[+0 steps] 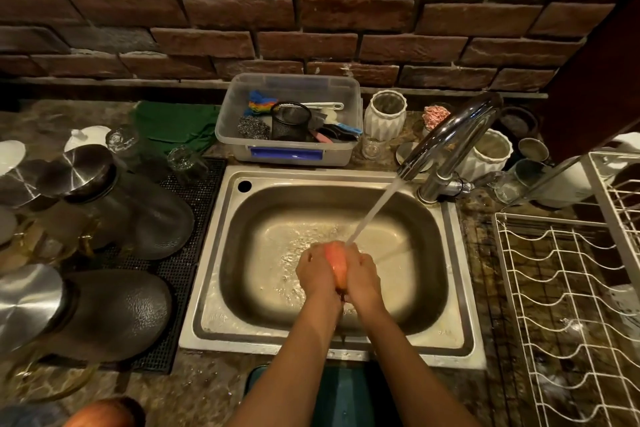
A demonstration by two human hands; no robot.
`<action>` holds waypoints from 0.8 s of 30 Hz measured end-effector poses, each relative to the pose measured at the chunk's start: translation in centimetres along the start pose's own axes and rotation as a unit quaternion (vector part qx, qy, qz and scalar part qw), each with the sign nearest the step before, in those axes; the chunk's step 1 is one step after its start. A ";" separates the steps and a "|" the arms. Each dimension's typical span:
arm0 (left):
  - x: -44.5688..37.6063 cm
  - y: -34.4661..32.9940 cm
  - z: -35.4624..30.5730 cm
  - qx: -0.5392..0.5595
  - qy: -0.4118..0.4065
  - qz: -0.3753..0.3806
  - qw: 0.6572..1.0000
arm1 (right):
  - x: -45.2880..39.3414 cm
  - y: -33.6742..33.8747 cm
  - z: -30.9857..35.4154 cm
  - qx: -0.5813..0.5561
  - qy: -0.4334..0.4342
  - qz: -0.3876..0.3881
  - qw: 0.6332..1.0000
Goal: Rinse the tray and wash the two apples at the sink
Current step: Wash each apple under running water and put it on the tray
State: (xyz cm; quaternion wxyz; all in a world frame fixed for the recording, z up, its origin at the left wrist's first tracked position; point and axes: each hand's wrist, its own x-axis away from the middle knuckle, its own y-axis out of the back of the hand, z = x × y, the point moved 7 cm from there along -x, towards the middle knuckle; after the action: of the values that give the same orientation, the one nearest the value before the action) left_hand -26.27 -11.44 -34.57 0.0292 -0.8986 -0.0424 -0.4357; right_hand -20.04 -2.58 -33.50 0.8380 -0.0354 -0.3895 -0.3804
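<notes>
Apple [337, 265] sits clasped between left hand [317, 272] and right hand [363, 276], fingers curled round it, under the tap stream, mid-sink [221, 288]; basin walls well apart from both hands

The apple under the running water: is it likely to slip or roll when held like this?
Probably slippery: the apple is wet, directly under the faucet stream. Being round, it would likely roll in the sink if dropped. The left hand and right hand cupping both sides seem a sensible grip.

pink-red apple [337, 265] (wet), green cloth [173, 125]
</notes>
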 end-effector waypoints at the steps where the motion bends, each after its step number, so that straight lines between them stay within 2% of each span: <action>1: -0.2 0.1 0.0 -0.051 -0.013 0.009 0.999 | 0.1 0.2 -0.4 0.018 -0.027 0.004 0.999; 4: -0.4 0.9 0.2 -0.231 -0.042 0.013 0.972 | 0.7 0.7 -1.2 0.053 -0.085 0.023 0.995; 6: -0.3 1.4 0.4 -0.287 -0.047 0.030 0.956 | 1.4 1.2 -1.4 0.060 -0.099 0.034 0.993; 10: 1.0 2.0 -0.2 -0.272 -0.067 0.083 0.956 | 1.9 1.5 -1.7 0.050 -0.083 0.050 0.994; 14: 3.1 3.0 -0.5 -0.223 -0.064 0.215 0.949 | 3.1 2.0 -0.7 0.042 0.013 0.097 0.994; 16: 3.7 4.2 -1.1 -0.205 -0.080 0.253 0.942 | 4.1 2.3 -0.4 0.013 0.044 0.137 0.989; 21: 5.7 7.4 -2.8 -0.253 -0.172 0.310 0.900 | 6.2 2.6 -1.1 -0.032 0.087 0.251 0.963; 24: 7.0 9.6 -2.5 -0.285 -0.194 0.338 0.876 | 8.1 2.4 -1.4 0.002 0.139 0.273 0.952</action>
State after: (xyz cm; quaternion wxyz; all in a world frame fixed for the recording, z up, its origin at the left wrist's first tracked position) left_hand -22.92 -20.90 -27.70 -0.0918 -0.8940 0.3855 -0.2094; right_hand -14.29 -6.34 -28.44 0.9559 -0.0853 -0.2452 -0.1375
